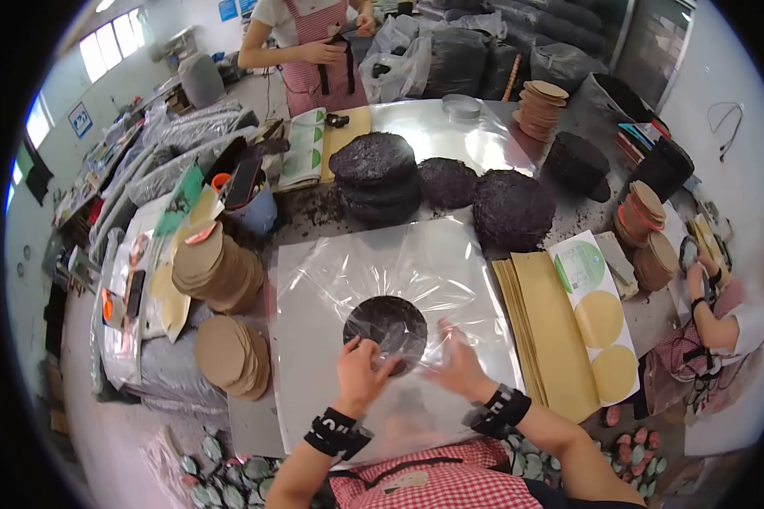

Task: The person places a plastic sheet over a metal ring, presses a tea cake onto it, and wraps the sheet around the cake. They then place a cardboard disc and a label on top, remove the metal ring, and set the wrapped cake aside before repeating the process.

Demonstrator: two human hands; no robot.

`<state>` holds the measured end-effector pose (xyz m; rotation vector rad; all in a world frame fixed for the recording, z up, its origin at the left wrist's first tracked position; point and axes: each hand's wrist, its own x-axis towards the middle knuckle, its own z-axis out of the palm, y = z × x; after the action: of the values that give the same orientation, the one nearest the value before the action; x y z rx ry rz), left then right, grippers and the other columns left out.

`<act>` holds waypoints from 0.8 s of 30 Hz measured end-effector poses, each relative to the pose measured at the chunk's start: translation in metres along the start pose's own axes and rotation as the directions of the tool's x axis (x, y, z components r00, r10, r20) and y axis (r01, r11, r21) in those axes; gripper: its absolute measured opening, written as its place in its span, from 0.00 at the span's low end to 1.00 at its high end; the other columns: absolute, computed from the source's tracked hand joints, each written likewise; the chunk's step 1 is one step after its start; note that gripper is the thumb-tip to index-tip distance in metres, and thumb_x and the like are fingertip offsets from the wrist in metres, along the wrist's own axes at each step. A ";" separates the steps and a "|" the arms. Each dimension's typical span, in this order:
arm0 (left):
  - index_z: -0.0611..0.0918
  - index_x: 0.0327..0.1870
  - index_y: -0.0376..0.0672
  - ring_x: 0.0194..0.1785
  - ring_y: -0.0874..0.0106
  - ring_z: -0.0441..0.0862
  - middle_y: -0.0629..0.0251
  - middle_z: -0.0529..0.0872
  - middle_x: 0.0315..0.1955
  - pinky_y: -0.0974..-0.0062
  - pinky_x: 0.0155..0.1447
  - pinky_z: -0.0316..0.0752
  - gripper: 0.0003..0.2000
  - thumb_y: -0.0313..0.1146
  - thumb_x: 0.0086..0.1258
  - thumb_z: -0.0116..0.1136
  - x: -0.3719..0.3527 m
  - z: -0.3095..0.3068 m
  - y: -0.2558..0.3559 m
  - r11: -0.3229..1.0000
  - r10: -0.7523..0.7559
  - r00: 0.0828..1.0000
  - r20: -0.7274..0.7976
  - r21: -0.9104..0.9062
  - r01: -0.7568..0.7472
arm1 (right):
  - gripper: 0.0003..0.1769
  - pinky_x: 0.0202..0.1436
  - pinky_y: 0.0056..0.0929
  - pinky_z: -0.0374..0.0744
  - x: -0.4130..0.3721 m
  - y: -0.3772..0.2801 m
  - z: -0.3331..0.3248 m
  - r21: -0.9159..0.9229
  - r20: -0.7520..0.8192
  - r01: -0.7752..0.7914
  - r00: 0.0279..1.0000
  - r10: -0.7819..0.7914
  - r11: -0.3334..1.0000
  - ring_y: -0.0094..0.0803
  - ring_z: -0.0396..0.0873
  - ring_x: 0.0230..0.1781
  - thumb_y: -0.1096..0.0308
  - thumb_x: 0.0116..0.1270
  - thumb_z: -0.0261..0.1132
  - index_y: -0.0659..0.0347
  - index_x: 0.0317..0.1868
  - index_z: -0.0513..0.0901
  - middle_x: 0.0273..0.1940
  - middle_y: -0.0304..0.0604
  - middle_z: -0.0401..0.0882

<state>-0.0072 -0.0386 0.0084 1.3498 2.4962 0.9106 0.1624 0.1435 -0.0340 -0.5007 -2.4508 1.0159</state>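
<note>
A round dark cake (pixel 385 327) lies on the metal work surface, with clear plastic film (pixel 373 263) gathered in creases around and over it. At the cake's lower left edge, my left hand (pixel 367 371) has its fingers bent round on the film, thumb and fingertips pressing near the rim. My right hand (pixel 460 366) is to the right of the cake, with its fingers raised and partly smeared by motion; film lies against it. Whether it pinches the film cannot be made out. Both wrists wear black bands.
Dark round stacks (pixel 375 178) stand behind the sheet. Brown paper discs (pixel 221 276) are piled at the left, envelopes (pixel 552 339) and printed sheets at the right. A person in a checked apron (pixel 301 72) stands across the table; another person (pixel 721 331) works at the far right.
</note>
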 end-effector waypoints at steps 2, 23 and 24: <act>0.76 0.57 0.39 0.48 0.59 0.83 0.64 0.83 0.33 0.61 0.64 0.71 0.29 0.41 0.58 0.77 0.000 0.006 0.008 0.981 -0.186 0.982 -0.021 -0.058 0.185 | 0.51 0.78 0.46 0.66 0.029 0.010 0.009 0.122 -0.220 0.052 0.975 -0.024 0.991 0.59 0.67 0.75 0.58 0.59 0.80 0.76 0.74 0.64 0.70 0.68 0.69; 0.79 0.59 0.37 0.61 0.47 0.79 0.47 0.81 0.55 0.54 0.68 0.73 0.23 0.30 0.64 0.71 0.020 0.006 0.002 0.970 0.151 0.937 -0.316 -0.136 -0.202 | 0.29 0.64 0.38 0.79 0.085 -0.029 0.004 0.813 -0.125 -0.031 0.966 0.226 0.581 0.43 0.83 0.59 0.64 0.65 0.69 0.65 0.66 0.77 0.57 0.53 0.83; 0.79 0.59 0.37 0.60 0.48 0.79 0.48 0.81 0.54 0.54 0.67 0.74 0.23 0.29 0.63 0.72 0.018 0.009 0.004 0.975 0.122 0.956 -0.267 -0.148 -0.166 | 0.26 0.64 0.40 0.78 0.107 -0.031 0.017 0.790 -0.208 -0.017 0.933 0.294 0.613 0.43 0.83 0.58 0.66 0.66 0.67 0.65 0.64 0.78 0.56 0.52 0.84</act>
<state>-0.0113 -0.0191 0.0061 1.4559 2.4518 1.3776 0.0587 0.1643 0.0053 -0.5165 -1.4636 1.7765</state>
